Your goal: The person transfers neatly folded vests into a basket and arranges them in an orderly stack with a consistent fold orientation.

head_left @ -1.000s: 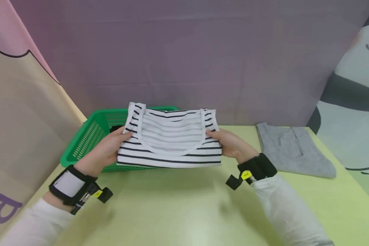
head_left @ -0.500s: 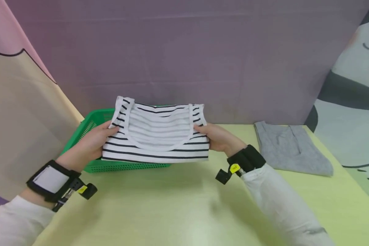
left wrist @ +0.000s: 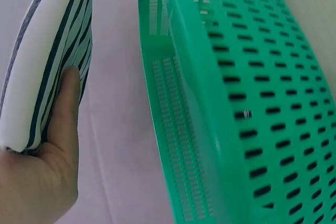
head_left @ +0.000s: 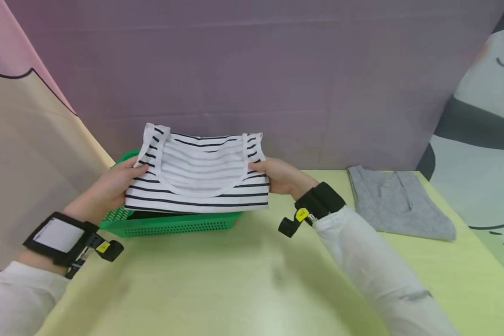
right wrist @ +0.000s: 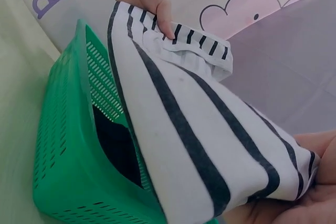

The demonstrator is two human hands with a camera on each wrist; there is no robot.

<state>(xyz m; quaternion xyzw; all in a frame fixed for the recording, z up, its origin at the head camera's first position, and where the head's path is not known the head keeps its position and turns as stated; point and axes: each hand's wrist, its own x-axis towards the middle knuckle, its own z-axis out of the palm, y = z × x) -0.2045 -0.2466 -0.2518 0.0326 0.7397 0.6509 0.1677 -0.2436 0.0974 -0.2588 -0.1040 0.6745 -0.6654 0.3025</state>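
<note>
A folded white tank top with black stripes (head_left: 197, 203) hangs level in the air, its scooped neckline facing up. My left hand (head_left: 115, 184) grips its left edge, the thumb lying on top. On the opposite edge my right hand (head_left: 281, 175) pinches it in the same way. Below and behind the top stands a green plastic basket (head_left: 180, 225), mostly covered by it in the head view. Dark cloth (right wrist: 115, 142) lies inside the basket, as the right wrist view shows. In the left wrist view the top (left wrist: 44, 61) is apart from the basket's rim (left wrist: 197, 77).
A folded grey garment (head_left: 399, 203) lies at the right of the pale yellow-green table (head_left: 201, 284). A mauve curtain (head_left: 252, 70) closes off the back, and printed cloth (head_left: 29, 140) hangs along the left side.
Both hands have carried the striped top to the left and slightly up and away, over the green basket. The grip has stayed the same, and the grey garment has not moved.
</note>
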